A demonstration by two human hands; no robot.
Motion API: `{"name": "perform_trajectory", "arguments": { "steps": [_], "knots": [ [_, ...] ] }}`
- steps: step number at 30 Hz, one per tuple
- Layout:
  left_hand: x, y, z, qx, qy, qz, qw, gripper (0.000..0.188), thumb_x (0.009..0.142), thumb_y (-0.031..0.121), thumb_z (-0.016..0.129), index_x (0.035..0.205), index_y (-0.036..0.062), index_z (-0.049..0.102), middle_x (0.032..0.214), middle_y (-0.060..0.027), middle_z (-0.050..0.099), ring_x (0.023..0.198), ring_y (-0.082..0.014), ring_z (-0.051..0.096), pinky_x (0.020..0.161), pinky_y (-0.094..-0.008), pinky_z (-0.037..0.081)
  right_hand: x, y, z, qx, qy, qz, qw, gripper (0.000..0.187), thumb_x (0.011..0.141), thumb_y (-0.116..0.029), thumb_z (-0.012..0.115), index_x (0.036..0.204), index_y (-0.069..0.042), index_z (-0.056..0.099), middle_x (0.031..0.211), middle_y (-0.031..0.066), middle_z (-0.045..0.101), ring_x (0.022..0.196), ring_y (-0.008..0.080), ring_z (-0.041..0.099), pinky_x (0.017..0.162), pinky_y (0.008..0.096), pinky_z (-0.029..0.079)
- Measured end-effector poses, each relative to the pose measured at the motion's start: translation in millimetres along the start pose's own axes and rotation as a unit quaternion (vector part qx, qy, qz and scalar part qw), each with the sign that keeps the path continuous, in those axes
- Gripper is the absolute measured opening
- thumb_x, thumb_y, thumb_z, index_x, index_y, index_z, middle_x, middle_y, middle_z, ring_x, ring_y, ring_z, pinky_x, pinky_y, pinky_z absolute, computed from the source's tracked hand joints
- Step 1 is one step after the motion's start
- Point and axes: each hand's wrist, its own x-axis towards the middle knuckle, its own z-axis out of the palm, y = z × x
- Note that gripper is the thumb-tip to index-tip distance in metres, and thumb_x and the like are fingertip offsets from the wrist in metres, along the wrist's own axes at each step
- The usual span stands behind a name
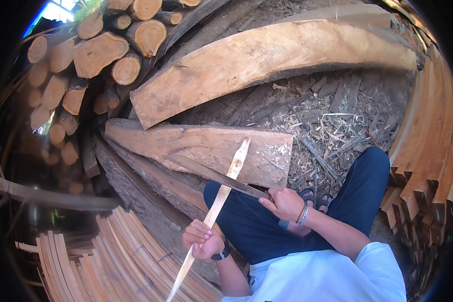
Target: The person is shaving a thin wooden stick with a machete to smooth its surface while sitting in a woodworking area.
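Note:
My left hand (203,240) is wrapped round a long pale wooden stick (217,207), gripping it below its middle. The stick slants up and away, and its narrowed far end lies over a flat slab of wood (196,146). A dark knot shows near that end. In my right hand (286,203) is a machete (214,174), its handle mostly hidden by my fingers. The long blade points left and crosses over the stick; whether its edge touches the wood I cannot tell.
Beyond the slab lies a large curved plank (277,50). Shavings (332,126) litter the ground to its near side. Cut logs (148,36) are stacked at the far left. Thin sawn strips (110,251) lie at the near left, and stacked boards (428,146) stand on the right.

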Motion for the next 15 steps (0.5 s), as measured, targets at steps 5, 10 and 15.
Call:
{"name": "perform_trajectory", "arguments": {
  "steps": [5, 10, 15],
  "knots": [
    [-1, 1, 13, 0.0, -0.01, -0.002, 1.0, 0.026, 0.075, 0.021, 0.051, 0.057, 0.0115, 0.035, 0.047, -0.0026, 0.037, 0.038, -0.013, 0.037, 0.044, -0.0241, 0.03, 17, 54, 25, -0.036, 0.012, 0.061, 0.997, 0.067, 0.099, -0.05, 0.044, 0.069, 0.006, 0.065, 0.064, 0.0293, 0.062, 0.067, 0.046, 0.066, 0.065, 0.0516, 0.054],
    [0, 0, 8, 0.004, 0.0, -0.001, 1.0, 0.026, 0.075, 0.021, 0.05, 0.057, 0.0119, 0.035, 0.046, -0.0022, 0.035, 0.038, -0.0125, 0.036, 0.044, -0.0238, 0.03, 3, 8, 1, 0.003, 0.0, 0.033, 0.999, 0.063, 0.099, -0.049, 0.044, 0.079, 0.007, 0.065, 0.067, 0.0288, 0.063, 0.07, 0.0459, 0.066, 0.068, 0.0512, 0.054],
    [4, -4, 12, -0.004, -0.01, -0.003, 1.0, 0.026, 0.076, 0.021, 0.049, 0.057, 0.0119, 0.034, 0.046, -0.0023, 0.035, 0.038, -0.0125, 0.036, 0.044, -0.0238, 0.03, 4, 22, 16, -0.019, 0.03, 0.017, 0.999, 0.062, 0.099, -0.05, 0.044, 0.083, 0.006, 0.065, 0.07, 0.0284, 0.064, 0.073, 0.0458, 0.066, 0.069, 0.0511, 0.054]
  ]
}}
